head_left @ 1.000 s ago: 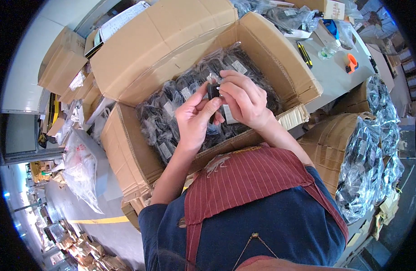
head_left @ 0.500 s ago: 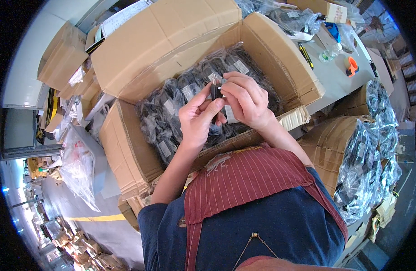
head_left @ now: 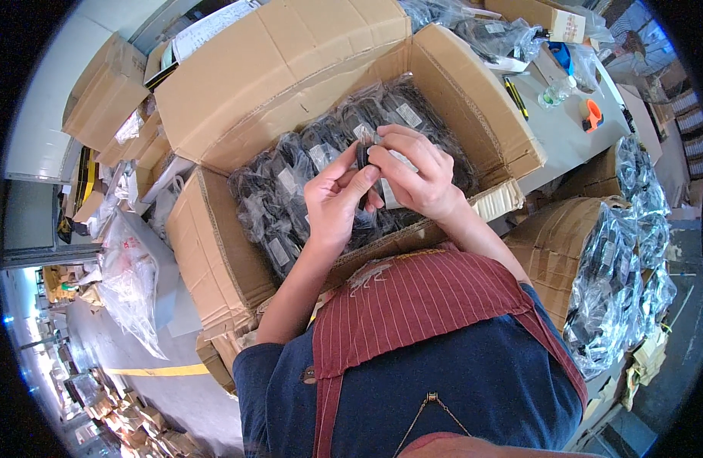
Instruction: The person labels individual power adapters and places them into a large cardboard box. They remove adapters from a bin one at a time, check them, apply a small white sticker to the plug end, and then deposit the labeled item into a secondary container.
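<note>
Above an open cardboard box (head_left: 279, 80) my two hands meet over a small black object (head_left: 363, 155), whose kind I cannot make out. Thumb and fingers of my left hand (head_left: 337, 197) are closed round it from the left. My right hand (head_left: 418, 169) pinches at its upper right side, with the fingertips bent in against it. A bit of clear plastic shows at its top end. Under my hands the box is filled with dark items in clear bags (head_left: 290, 172), several with white labels.
To the right, a grey table (head_left: 546, 126) holds an orange tape dispenser (head_left: 592, 114), a clear bottle (head_left: 557, 91) and yellow-black pens (head_left: 516, 98). Another carton (head_left: 554, 248) with bagged goods (head_left: 615, 282) stands at my right. Cartons (head_left: 107, 95) are stacked at far left.
My right fingers have shifted slightly down and closer against the black object. My left hand holds nearly the same place.
</note>
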Motion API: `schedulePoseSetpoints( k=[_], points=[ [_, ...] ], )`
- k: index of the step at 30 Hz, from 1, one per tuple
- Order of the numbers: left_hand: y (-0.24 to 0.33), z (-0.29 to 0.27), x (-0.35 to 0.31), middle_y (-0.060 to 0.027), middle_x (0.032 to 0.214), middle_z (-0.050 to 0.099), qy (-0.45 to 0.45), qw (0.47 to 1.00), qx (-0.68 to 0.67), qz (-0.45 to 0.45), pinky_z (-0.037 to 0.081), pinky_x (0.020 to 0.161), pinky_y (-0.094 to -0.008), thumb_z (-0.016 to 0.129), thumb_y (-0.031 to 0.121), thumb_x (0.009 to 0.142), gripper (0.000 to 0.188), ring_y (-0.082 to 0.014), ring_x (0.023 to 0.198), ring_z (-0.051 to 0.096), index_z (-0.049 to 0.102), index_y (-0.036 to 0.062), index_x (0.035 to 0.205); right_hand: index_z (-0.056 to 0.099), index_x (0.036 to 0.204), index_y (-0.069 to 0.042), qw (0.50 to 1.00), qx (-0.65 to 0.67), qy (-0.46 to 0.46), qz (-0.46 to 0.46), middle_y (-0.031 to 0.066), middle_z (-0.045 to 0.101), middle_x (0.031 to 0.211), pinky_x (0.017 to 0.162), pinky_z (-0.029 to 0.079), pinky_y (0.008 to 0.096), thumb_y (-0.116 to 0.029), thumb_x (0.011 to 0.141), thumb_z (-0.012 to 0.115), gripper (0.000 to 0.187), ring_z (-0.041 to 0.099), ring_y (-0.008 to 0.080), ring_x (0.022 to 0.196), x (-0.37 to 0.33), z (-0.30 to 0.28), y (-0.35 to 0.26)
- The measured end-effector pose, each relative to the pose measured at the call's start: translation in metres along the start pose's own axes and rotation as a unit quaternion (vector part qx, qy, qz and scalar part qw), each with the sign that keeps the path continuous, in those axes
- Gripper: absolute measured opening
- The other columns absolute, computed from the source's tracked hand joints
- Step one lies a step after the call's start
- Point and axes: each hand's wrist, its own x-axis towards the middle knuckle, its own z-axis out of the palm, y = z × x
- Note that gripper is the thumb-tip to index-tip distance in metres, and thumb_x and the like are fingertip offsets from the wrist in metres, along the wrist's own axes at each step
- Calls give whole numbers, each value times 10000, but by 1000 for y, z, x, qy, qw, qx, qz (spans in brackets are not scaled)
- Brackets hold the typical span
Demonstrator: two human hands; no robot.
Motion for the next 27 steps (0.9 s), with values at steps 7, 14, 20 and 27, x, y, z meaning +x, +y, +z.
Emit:
schedulePoseSetpoints(
  k=[7, 14, 20, 27],
  points=[
    [-1, -14, 1, -65, 867, 693, 28, 1000, 0, -8, 452, 506, -232, 660, 72, 936, 435, -118, 598, 622, 553, -30, 1345, 714, 1051, -55, 995, 47, -92, 9, 115, 635, 1171, 943, 532, 434, -22, 665, 646, 393, 624, 314, 1118, 8, -10, -5],
    [3, -14, -3, -94, 905, 715, 53, 998, -28, -21, 459, 517, -248, 665, 97, 936, 435, -121, 599, 616, 551, -50, 1329, 754, 1055, -125, 980, 138, -56, 129, 121, 606, 1253, 1102, 388, 530, 40, 653, 604, 460, 525, 341, 1233, 7, -11, 10],
    [-4, -27, -4, -174, 1015, 729, 64, 998, -1, -19, 463, 535, -239, 675, 123, 930, 410, -116, 614, 608, 571, -55, 1285, 738, 1083, -131, 986, 78, -142, 31, 120, 577, 1323, 1125, 371, 549, 9, 639, 635, 477, 500, 356, 1275, 11, -7, -1],
    [7, -22, -7, -184, 1031, 725, 50, 998, -22, 5, 472, 551, -246, 670, 137, 935, 376, -110, 628, 603, 587, -42, 1254, 634, 1155, -44, 863, 302, -272, 301, 170, 581, 1201, 917, 494, 406, -93, 748, 690, 413, 609, 329, 1028, 8, -14, -3]
  ],
)
